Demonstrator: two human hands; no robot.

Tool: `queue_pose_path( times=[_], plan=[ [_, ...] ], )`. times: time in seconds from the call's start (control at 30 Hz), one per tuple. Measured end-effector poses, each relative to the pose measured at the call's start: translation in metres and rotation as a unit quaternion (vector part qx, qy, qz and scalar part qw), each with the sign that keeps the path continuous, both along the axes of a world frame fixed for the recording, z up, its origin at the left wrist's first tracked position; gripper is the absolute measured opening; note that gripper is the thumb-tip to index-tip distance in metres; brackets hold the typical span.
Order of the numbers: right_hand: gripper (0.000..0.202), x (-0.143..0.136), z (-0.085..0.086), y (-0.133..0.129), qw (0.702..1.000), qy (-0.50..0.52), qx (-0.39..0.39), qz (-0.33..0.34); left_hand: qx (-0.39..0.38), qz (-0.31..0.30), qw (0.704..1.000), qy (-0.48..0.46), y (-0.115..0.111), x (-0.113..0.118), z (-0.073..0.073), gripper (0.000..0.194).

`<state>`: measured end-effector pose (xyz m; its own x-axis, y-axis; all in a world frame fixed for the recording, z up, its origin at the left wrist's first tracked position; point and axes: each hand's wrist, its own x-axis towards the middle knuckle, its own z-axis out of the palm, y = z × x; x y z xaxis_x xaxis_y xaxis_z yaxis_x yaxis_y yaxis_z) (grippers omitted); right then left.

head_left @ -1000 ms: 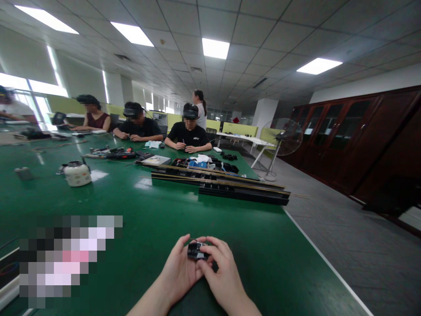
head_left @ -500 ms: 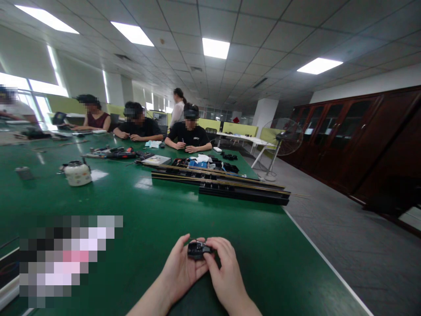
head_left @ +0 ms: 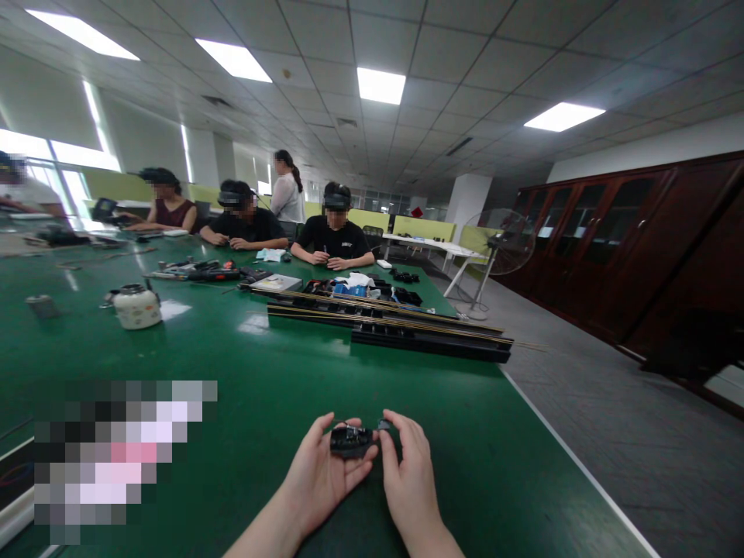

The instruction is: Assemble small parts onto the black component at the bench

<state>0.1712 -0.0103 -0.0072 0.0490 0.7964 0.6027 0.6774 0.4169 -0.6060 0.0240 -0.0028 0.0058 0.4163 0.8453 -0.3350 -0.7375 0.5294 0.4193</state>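
My left hand [head_left: 325,473] is turned palm up, its fingers curled around a small black plastic housing [head_left: 352,442]. The housing's open side faces up, and small parts show inside it, too small to name. Just to its right, my right hand [head_left: 410,469] pinches a small dark piece [head_left: 384,424] between thumb and fingertips. A narrow gap lies between that piece and the housing. Whether a thin wire joins the two I cannot make out. Both hands are above the green table [head_left: 261,403], near its front edge.
Long black rails [head_left: 430,341] with thin brass-coloured rods lie across the table ahead. A white pot [head_left: 138,306] stands at left, with tools [head_left: 203,270] behind it. Co-workers [head_left: 334,232] sit at the far side. A pedestal fan [head_left: 494,244] stands on the floor at right.
My right hand has moved right, away from the housing, with the small dark piece between its fingertips. The housing stays in my left hand. A standing person in the background has shifted left.
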Motion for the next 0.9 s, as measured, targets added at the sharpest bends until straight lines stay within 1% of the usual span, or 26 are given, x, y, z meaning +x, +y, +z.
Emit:
queue_pose_path(
  times=[0.57, 0.73, 0.9],
  plan=[
    [0.026, 0.005, -0.0034, 0.0049, 0.996, -0.012, 0.022, -0.088, 0.0, -0.001, 1.0, 0.001, 0.0005, -0.0007, -0.0015, 0.03],
    [0.027, 0.0054, -0.0011, 0.0054, 0.994, -0.006, 0.047, -0.101, 0.003, -0.004, 1.0, -0.004, 0.0011, -0.0016, -0.0018, 0.029],
    [0.026, 0.0047, 0.0001, 0.0046, 0.994, -0.002, 0.054, -0.099, 0.008, -0.004, 1.0, -0.007, -0.0001, -0.0017, -0.0013, 0.03]
  ],
)
